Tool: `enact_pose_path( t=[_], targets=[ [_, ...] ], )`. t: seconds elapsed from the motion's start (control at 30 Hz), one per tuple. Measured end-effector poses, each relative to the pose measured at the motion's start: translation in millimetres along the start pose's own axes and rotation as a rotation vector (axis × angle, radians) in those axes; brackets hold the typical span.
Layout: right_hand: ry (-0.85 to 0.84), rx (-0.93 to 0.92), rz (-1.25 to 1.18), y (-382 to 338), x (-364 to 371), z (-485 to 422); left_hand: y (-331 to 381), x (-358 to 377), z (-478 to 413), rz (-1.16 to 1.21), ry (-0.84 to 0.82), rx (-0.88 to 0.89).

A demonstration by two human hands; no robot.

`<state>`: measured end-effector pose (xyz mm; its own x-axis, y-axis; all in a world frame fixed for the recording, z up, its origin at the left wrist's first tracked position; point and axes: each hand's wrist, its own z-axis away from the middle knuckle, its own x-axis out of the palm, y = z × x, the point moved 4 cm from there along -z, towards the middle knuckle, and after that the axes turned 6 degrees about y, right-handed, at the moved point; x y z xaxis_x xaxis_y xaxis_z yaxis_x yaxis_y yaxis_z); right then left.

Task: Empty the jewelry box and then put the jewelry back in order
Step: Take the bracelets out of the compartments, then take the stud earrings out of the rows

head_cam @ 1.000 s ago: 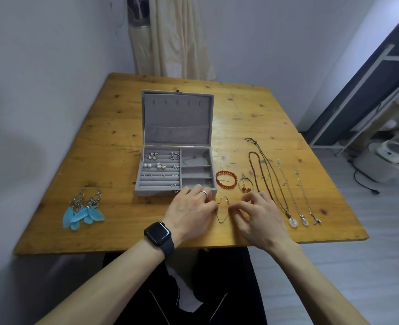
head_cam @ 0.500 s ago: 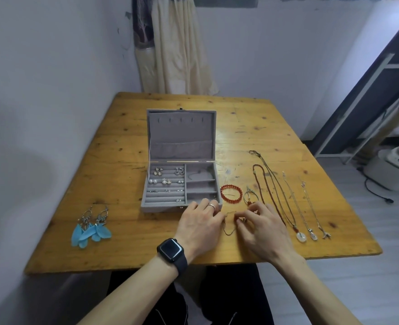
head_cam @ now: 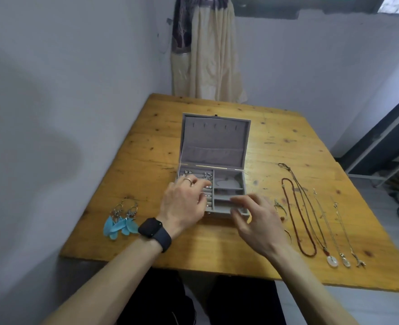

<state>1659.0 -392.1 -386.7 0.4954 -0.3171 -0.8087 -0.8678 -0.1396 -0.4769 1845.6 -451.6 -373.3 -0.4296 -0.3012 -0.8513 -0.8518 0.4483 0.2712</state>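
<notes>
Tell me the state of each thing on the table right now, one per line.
Jewelry box: lid open, small earrings inside.
Feather earrings: lying flat, left of box.
Necklaces: laid in a row, right of box.
Left hand: over box's left section, grip blurred.
Right hand: open, fingers spread, over box's front right.

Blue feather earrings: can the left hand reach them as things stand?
Probably yes. The blue feather earrings lie on the table just left of the left hand, which hovers over the jewelry box; nothing stands between them.
</notes>
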Motion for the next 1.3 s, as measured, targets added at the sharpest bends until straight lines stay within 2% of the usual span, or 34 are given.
enact_pose_path(
  t=[0.13,0.2,0.33,0.47,0.7,1.07,1.2,1.3],
  targets=[
    [0.009,-0.019,-0.008,-20.4,20.2,-39.7,-48.1,-8.9,-24.8,-0.059,-0.050,-0.166],
    [0.021,-0.023,0.016,-28.6,33.4,-61.4,-62.3,-7.8,-35.8,-0.125,-0.104,-0.196],
    [-0.016,-0.036,0.084,-41.9,63.1,-97.1,-67.9,0.3,-51.9,-0.226,-0.195,-0.146],
    [-0.037,-0.053,0.107,-49.7,82.3,-119.9,-70.6,7.8,-63.0,-0.305,-0.211,-0.076],
    [-0.093,-0.097,0.173,-50.5,97.8,-128.1,-78.0,18.0,-66.9,-0.279,-0.232,-0.040],
    [-0.084,-0.003,0.022,-47.7,92.9,-129.5,-81.2,23.2,-64.2,0.035,-0.143,-0.252],
    [0.032,0.053,-0.171,-48.1,62.4,-113.7,-82.4,9.9,-55.7,0.378,-0.079,-0.366],
    [0.066,0.067,-0.256,-53.5,35.7,-86.2,-77.9,-8.6,-40.8,0.606,-0.059,-0.384]
  ],
)
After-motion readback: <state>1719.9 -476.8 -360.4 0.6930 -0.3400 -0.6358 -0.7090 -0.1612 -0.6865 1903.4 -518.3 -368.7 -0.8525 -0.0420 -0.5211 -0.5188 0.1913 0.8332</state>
